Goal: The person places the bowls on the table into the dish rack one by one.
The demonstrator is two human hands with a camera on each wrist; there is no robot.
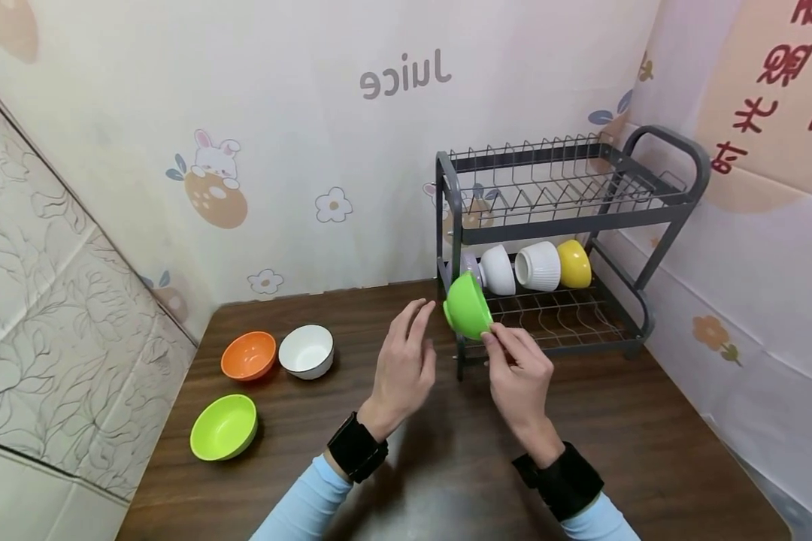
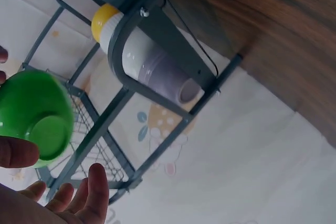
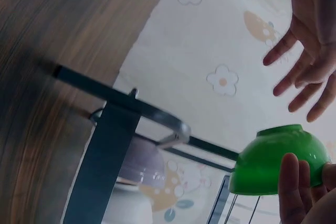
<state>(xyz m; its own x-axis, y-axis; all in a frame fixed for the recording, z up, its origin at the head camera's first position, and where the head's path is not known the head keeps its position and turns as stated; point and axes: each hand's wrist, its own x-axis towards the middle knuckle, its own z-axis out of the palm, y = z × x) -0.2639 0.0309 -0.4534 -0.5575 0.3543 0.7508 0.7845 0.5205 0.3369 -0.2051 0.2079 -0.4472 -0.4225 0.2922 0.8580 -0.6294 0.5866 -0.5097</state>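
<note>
A bright green bowl [image 1: 468, 306], tilted on its side, is pinched at the rim by my right hand [image 1: 522, 370] in front of the rack's left end. Its round foot faces left, toward my left hand [image 1: 404, 364], which is held apart from it with fingers extended and nothing in them. The left wrist view shows the bowl's foot [image 2: 50, 135] close up. On the lower shelf of the dark two-tier dish rack [image 1: 575, 225], a lilac bowl [image 2: 163, 80], a white bowl [image 1: 498, 270], a ribbed white cup [image 1: 538, 266] and a yellow bowl [image 1: 574, 264] lie sideways in a row.
On the left of the brown table [image 1: 446, 466] stand an orange bowl [image 1: 249, 356], a white bowl with a dark rim [image 1: 307, 352] and a lime-green bowl [image 1: 224, 427]. A patterned wall covering [image 1: 311, 150] rises behind the table. The rack's upper tier holds no dishes.
</note>
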